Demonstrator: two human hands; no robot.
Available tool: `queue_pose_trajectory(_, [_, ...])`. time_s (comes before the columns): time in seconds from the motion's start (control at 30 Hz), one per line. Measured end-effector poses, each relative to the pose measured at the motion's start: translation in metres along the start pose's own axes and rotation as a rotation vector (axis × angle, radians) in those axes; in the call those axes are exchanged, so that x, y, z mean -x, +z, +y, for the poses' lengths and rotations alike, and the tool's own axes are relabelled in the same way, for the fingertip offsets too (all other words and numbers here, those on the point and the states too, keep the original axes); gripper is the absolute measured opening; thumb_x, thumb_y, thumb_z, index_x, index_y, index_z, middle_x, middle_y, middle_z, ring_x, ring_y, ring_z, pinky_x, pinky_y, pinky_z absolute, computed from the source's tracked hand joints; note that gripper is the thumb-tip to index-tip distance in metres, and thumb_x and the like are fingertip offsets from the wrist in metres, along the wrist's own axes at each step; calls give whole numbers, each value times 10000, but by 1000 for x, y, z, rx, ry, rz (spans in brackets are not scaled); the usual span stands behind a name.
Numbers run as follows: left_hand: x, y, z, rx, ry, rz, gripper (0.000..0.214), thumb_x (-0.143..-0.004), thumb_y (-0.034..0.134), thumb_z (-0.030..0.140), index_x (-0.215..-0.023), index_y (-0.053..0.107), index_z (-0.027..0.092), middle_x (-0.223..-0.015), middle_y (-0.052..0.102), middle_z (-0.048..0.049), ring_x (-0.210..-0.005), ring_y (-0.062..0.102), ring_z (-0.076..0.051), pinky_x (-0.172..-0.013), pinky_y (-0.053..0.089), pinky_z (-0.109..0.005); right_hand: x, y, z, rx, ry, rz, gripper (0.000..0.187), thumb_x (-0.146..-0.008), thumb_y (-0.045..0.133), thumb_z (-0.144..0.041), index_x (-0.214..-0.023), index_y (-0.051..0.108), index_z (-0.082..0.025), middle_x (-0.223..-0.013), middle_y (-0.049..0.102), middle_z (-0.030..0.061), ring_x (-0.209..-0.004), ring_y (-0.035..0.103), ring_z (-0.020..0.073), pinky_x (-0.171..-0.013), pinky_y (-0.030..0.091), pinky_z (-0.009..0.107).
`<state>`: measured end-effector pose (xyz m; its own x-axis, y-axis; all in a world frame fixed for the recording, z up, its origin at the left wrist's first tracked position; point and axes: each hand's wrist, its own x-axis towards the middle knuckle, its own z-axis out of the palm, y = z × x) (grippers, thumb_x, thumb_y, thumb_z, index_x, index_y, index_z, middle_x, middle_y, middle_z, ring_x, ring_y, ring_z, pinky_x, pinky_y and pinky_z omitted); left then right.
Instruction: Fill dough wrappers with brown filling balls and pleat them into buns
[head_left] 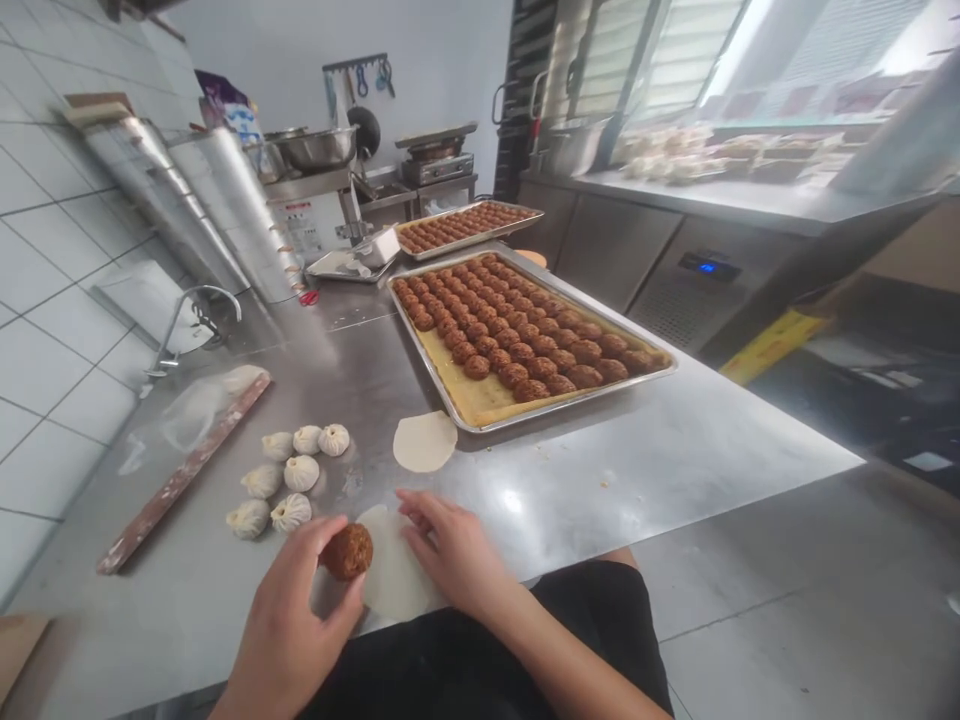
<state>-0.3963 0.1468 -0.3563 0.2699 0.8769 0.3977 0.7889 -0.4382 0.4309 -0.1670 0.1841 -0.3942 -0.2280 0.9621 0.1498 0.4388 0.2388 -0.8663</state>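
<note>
At nine o'clock on the near dough wrapper (394,570), your left hand (289,615) pinches a brown ball (349,551) between thumb and fingers; holding it by the sides would suit something that looks soft and crumbly. Your right hand (457,550) is half curled at the wrapper's one o'clock edge, perhaps to steady it, though from this angle I can't tell whether those fingers have closed on the dough. The wrapper lies at the near edge of the worktop (525,490), close to your dark clothing, which puts it conveniently between both hands.

Around half past twelve from there, a second wrapper (425,443) lies flat just beside the large tray, seemingly within easy reach. Toward ten o'clock, seven pleated buns (301,473) sit in a loose cluster, presumably grouped there to be out of your hands' way. Farther out that way, a reddish bar (191,470) with whitish patches lies slantwise. At one o'clock, the large tray (480,429) carries rows of similar balls (517,350); its seven o'clock corner is bare, so the nearest ones look simplest to reach. Beyond, nearer twelve, a farther tray (480,238) holds more.
</note>
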Motion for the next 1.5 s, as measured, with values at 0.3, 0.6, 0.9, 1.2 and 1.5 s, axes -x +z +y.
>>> queue_pose_trajectory(0.3, [2, 31, -3, 112, 86, -114, 451, -921, 604, 178, -1356, 514, 255, -1279, 641, -101, -1212, 633, -262, -1022, 579, -453, 2, 17, -2, 21, 66, 80, 377, -952, 559, -185, -1319, 618, -247, -1064, 748, 35, -923, 698, 183, -908, 553, 363])
queue_pose_trajectory(0.6, [12, 32, -7, 129, 25, -214, 638, -904, 703, 299, -1489, 447, 294, -1460, 564, -119, -1165, 683, -291, -904, 642, -443, -4, 17, -8, -36, 146, 84, 336, -905, 640, -192, -1233, 686, -248, -1037, 783, 22, -886, 728, 181, -876, 566, 346])
queue_pose_trajectory(0.9, [-41, 26, -34, 188, -44, -185, 250, -1016, 524, 260, -1181, 711, 265, -1153, 733, -48, -1111, 657, -237, -966, 566, -438, -8, 17, -21, -167, 175, 69, 250, -920, 632, -225, -1148, 733, -243, -982, 801, 22, -908, 751, 204, -839, 572, 343])
queue_pose_trajectory(1.2, [-43, 20, -23, 260, -102, -254, 169, -992, 578, 305, -908, 719, 265, -926, 718, -25, -949, 647, -239, -846, 538, -412, 8, 21, -26, -18, 81, 137, 246, -932, 616, -232, -1164, 699, -231, -1081, 751, 60, -1019, 700, 222, -932, 565, 386])
queue_pose_trajectory(1.5, [-16, 31, -4, 304, -13, -175, 195, -1047, 474, 294, -990, 653, 242, -1008, 667, -60, -988, 627, -227, -871, 527, -389, 6, 19, -31, 14, 81, 135, 171, -952, 585, -183, -802, 661, -216, -912, 694, 43, -944, 629, 227, -876, 511, 372])
